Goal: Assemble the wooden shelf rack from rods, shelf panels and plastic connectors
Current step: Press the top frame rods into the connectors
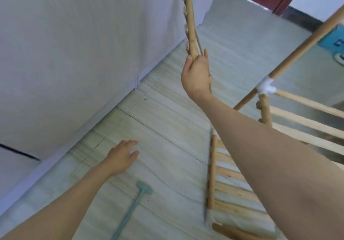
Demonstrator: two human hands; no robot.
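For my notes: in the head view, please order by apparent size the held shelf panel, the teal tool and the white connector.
1. Shelf panel
2. Teal tool, similar; nearness makes this unsure
3. White connector

We see one slatted shelf panel point(190, 19) raised edge-on, another point(230, 189) flat on the floor point(167, 109), beside the partly built rack point(264, 89).

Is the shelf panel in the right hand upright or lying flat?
Upright. The right hand grips the shelf panel at its lower end; seen edge-on, it rises nearly vertical, off the floor.
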